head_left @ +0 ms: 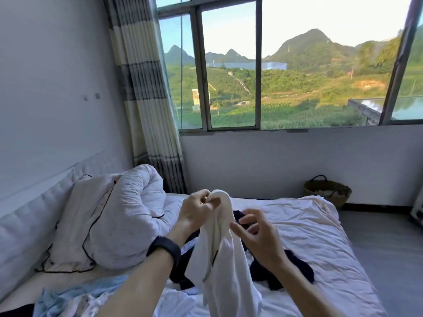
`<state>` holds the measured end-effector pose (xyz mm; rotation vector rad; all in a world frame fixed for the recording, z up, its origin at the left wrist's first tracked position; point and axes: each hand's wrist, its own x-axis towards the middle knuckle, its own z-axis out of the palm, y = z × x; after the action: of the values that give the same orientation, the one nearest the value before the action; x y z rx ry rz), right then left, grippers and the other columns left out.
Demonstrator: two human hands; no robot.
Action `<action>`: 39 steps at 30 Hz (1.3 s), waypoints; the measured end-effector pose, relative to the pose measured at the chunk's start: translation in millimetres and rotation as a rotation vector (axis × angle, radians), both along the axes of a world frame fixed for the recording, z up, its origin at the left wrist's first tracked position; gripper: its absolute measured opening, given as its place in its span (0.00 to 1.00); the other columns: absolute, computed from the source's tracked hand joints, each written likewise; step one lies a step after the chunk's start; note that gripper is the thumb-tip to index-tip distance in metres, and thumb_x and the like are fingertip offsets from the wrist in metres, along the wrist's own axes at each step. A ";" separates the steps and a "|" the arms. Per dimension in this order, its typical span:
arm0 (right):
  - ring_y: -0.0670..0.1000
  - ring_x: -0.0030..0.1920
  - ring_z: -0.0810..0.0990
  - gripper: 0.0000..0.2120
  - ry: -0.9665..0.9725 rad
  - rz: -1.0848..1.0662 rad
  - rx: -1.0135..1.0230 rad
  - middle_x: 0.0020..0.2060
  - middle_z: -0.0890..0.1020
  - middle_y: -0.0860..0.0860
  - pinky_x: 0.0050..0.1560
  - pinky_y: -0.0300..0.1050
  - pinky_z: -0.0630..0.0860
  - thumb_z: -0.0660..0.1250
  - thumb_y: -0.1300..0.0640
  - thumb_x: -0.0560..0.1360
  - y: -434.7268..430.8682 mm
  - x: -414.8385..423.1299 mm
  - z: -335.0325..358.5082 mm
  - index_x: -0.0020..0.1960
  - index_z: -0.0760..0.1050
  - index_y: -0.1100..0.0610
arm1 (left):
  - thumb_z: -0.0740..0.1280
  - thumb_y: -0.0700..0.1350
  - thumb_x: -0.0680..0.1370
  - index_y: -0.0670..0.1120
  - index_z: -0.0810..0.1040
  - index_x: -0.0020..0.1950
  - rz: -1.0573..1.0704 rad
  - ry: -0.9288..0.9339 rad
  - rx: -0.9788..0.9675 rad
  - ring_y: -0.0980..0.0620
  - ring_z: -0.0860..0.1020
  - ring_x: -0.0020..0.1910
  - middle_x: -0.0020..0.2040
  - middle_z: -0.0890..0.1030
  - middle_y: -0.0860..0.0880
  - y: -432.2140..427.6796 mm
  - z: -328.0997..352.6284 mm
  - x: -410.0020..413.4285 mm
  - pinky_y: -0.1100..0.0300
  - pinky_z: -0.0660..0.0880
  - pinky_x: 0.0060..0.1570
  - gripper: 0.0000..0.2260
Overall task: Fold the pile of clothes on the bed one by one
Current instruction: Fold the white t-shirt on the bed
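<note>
A white garment (pixel 225 266) hangs in the air over the bed (pixel 320 236). My left hand (pixel 198 210), with a black band on its wrist, pinches the garment's top end and holds it up. My right hand (pixel 256 234) hovers just right of the garment with fingers loosely curled, its fingertips close to the cloth; whether it touches is unclear. Under the hands lie dark clothes (pixel 283 268) in a loose heap on the white sheet. A light blue garment (pixel 75 296) lies crumpled at the bed's near left.
A white pillow with black piping (pixel 91 225) and a rolled white quilt (pixel 142 186) stand against the padded headboard at left. A woven basket (pixel 327 189) sits on the floor by the far wall. Grey floor runs along the bed's right side.
</note>
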<state>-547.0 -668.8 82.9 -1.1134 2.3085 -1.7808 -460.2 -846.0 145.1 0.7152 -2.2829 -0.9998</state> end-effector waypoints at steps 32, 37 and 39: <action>0.57 0.39 0.83 0.26 0.155 -0.467 0.596 0.36 0.83 0.53 0.43 0.48 0.73 0.56 0.31 0.79 79.0 -8.2 -5.9 0.44 0.74 0.54 | 0.73 0.51 0.76 0.49 0.71 0.29 -0.092 -0.135 0.428 0.57 0.70 0.27 0.27 0.72 0.55 -50.0 -71.7 155.0 0.66 0.68 0.27 0.19; 0.60 0.38 0.76 0.29 0.290 -0.541 0.287 0.33 0.78 0.53 0.40 0.46 0.66 0.61 0.29 0.73 125.6 7.3 -10.0 0.39 0.71 0.57 | 0.72 0.60 0.75 0.47 0.86 0.48 -0.274 -0.195 0.592 0.51 0.84 0.43 0.45 0.86 0.49 -38.8 -71.1 162.2 0.55 0.79 0.49 0.16; 0.54 0.36 0.79 0.38 0.101 -0.436 0.420 0.32 0.80 0.52 0.37 0.46 0.70 0.58 0.22 0.66 149.9 16.4 -27.7 0.41 0.75 0.60 | 0.72 0.62 0.72 0.44 0.86 0.52 -0.260 -0.206 0.673 0.47 0.84 0.47 0.49 0.86 0.45 -23.4 -76.8 165.6 0.51 0.79 0.54 0.22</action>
<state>-530.5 -518.9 55.1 -0.6855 2.9723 -1.2405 -294.6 -869.4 68.3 0.8181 -2.2402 -1.9446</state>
